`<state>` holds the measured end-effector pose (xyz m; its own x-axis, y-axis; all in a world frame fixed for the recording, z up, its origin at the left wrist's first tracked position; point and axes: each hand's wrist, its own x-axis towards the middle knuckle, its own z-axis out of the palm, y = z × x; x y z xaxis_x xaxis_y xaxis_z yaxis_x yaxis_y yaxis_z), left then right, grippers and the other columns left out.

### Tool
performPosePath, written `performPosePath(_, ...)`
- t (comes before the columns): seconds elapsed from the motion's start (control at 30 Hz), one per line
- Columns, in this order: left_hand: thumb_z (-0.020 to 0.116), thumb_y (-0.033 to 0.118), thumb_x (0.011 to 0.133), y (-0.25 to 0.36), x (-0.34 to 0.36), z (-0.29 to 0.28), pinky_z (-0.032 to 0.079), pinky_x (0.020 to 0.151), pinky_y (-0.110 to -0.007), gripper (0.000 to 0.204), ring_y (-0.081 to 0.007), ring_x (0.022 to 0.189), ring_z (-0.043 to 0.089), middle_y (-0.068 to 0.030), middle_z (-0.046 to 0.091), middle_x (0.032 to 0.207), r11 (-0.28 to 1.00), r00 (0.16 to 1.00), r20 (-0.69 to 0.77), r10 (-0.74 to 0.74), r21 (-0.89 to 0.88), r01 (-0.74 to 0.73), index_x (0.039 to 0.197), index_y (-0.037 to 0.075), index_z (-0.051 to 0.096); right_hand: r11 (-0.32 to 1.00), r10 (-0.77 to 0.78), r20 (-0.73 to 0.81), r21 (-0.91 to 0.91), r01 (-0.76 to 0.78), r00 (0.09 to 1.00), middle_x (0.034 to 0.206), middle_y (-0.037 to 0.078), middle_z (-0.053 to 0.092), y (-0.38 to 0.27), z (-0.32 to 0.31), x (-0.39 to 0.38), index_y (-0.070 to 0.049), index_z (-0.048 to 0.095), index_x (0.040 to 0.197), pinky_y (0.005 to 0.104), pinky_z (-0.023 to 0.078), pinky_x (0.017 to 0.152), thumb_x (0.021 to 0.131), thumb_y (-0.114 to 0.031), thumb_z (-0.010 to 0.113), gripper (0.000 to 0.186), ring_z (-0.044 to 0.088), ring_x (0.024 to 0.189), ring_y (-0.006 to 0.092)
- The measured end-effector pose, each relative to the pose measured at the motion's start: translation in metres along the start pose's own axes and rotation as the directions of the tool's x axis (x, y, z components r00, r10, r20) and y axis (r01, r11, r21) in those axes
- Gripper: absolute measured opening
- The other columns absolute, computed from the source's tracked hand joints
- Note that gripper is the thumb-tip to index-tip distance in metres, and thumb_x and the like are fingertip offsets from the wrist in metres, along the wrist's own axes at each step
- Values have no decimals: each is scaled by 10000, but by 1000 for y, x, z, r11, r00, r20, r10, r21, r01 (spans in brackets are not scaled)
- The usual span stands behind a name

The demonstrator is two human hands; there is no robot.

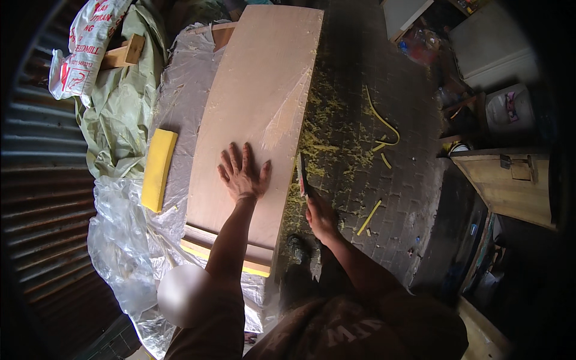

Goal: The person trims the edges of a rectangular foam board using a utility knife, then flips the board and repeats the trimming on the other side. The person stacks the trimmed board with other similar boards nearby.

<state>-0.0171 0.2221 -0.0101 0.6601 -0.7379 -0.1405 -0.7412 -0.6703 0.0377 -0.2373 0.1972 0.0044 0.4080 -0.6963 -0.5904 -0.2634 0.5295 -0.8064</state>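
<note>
Left hand lay spread on the long, pale-brown wooden board; right hand gripped a slim, red-and-black bladed tool.

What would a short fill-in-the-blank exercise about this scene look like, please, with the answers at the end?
1. The left hand rests on the large pale panel.  Nearby, the thick block is coloured ____.
2. The right hand grips a slim tool beside the panel's ____ edge.
3. The white sack shows in the picture's upper ____ corner.

Missing words: yellow; right; left.
</note>
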Motion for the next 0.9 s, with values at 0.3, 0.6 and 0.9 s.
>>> performPosePath(0.3,452,711,899,13,3,8,13,1239,-544,875,-357,1558,26,-121,93,1695,1000,1000,-5,28,-1,-28,1614,252,243,921,-304,-80,-278,271,949,1418,174,567,74,42,-4,-42,416,1503,477,497,879,1104,-236,287,462,649,1012,352)
performPosePath(0.6,460,703,901,15,4,8,20,1239,-547,870,-365,1557,33,-126,95,1694,997,998,-35,57,-43,-59,1611,245,252,997,-71,-175,-2,72,982,973,141,589,7,10,45,-46,541,1362,365,467,698,1080,-276,374,400,561,791,235)
performPosePath(0.9,419,727,909,2,2,13,26,1237,-553,874,-367,1557,32,-114,86,1697,999,999,-32,14,30,-13,1619,258,218,997,11,-49,83,-7,999,725,-41,537,58,-9,-40,-137,538,1356,232,338,425,1091,-398,408,394,390,466,43)
